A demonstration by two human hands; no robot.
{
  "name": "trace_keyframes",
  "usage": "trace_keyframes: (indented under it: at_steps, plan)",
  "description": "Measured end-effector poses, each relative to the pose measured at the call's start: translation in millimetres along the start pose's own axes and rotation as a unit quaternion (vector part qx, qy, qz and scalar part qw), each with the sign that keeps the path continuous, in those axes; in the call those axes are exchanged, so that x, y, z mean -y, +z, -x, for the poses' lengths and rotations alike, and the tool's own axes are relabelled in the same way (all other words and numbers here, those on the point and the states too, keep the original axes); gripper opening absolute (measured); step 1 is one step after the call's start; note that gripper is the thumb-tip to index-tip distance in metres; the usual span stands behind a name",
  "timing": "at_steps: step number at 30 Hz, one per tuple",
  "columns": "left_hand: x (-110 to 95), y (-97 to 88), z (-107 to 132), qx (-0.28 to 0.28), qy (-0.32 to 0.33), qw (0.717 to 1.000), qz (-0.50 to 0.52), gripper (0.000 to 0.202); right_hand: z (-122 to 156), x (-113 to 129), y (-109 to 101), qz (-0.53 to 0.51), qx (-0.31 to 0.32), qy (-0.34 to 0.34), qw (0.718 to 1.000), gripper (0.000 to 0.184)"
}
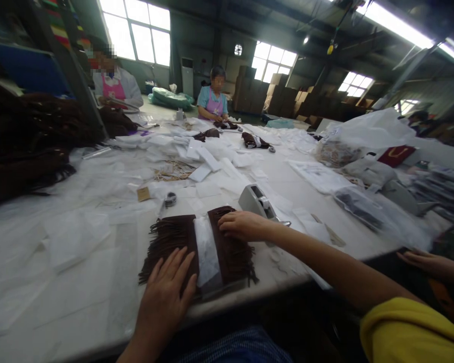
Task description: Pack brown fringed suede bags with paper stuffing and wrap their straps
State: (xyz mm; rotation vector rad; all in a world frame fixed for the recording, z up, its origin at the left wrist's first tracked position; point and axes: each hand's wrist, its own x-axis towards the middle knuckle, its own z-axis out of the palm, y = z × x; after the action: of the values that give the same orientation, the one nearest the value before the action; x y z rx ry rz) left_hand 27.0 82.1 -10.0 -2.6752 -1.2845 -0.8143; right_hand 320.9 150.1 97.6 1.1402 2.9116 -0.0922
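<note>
A brown fringed fabric piece [174, 239] lies near the table's front edge, with a white strip of tissue paper [206, 249] folded down its middle. My left hand [166, 295] lies flat on its left half, fingers spread, holding nothing. My right hand [242, 224], at the end of a bare arm with a yellow sleeve, rests palm down on the upper right half of the fringe [230, 252], fingers stretched out.
A grey tape dispenser [258, 200] stands just beyond my right hand. Scissors [169, 199] and a brown tag [144, 193] lie among white tissue sheets [208, 159]. Another person's hand [429, 262] rests at the right. Two workers sit at the far end. Dark fabric piles [30, 146] fill the left.
</note>
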Motion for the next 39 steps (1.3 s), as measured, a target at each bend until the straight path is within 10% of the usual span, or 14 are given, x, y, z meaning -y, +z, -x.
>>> trace_keyframes:
  at_steps: [8,13,18,24,28,31,34,36,39]
  plan:
    - [10,0.8,1,-0.002,0.027,1.0,-0.01,0.05,56,-9,3,0.058,0.078,0.193,0.976,0.031]
    - [52,4.3,12,-0.032,0.078,0.996,-0.036,0.041,17,16,5,0.018,-0.094,0.075,0.993,0.028]
    - [83,-9.0,28,-0.06,0.088,0.993,-0.054,0.045,0,26,23,0.003,-0.053,-0.02,0.998,0.025]
    - [16,-39.5,30,-0.129,-0.003,0.992,-0.003,0.049,32,21,12,0.011,-0.082,0.094,0.992,0.017]
    - [-21,-29.8,26,-0.043,0.107,0.993,0.001,0.053,-5,11,0,-0.07,-0.133,0.107,0.983,0.025]
    - [-27,-19.4,35,-0.005,0.128,0.992,-0.004,0.057,-54,-2,1,-0.144,-0.058,0.166,0.974,0.036]
    - [-33,-18.3,53,-0.016,0.043,0.994,0.096,0.053,-92,-20,6,-0.202,0.055,0.215,0.954,0.04]
    - [-42,-22.1,64,-0.04,-0.131,0.965,0.223,0.045,-106,-31,8,-0.232,0.1,0.216,0.943,0.04]
    - [-60,-30.4,71,-0.085,-0.439,0.77,0.455,0.05,-108,-40,11,-0.297,0.158,0.219,0.916,0.047]
